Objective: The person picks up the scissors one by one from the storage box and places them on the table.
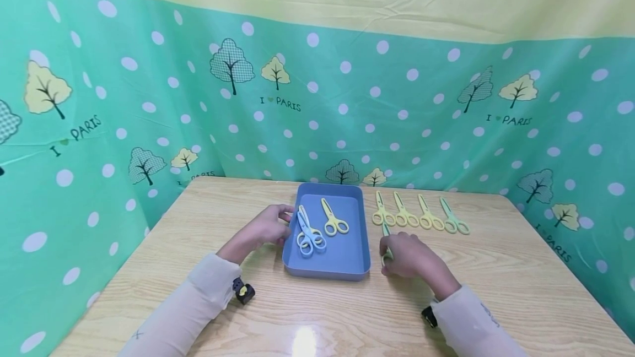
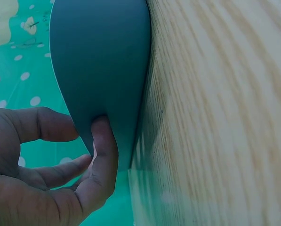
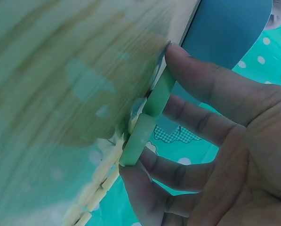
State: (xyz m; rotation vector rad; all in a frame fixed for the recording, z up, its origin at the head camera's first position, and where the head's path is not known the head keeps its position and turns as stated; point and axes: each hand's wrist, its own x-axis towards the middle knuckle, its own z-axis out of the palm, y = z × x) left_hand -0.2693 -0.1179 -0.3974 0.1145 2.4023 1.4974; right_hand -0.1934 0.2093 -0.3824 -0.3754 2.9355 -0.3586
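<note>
My left hand (image 1: 270, 226) grips the left wall of a blue-grey tray (image 1: 344, 255), fingers at the rim and along the outer side. Inside the tray, blue scissors (image 1: 306, 232) lie across a pair of yellow scissors, partly hiding them. Another yellow pair (image 1: 332, 221) rests to their right. Just right of the tray, my right hand (image 1: 409, 256) pinches green scissors (image 1: 386, 229) by the handle loops, blades pointing away from me. The right wrist view shows thumb and fingertips around the green handle (image 3: 139, 140), close over the table.
Behind the right hand, three yellow scissors (image 1: 405, 218) and one green pair (image 1: 455, 226) stand in a row on the wooden table (image 1: 501, 280), blades away from me. A green dotted curtain (image 1: 347, 125) hangs at the table's far edge and sides.
</note>
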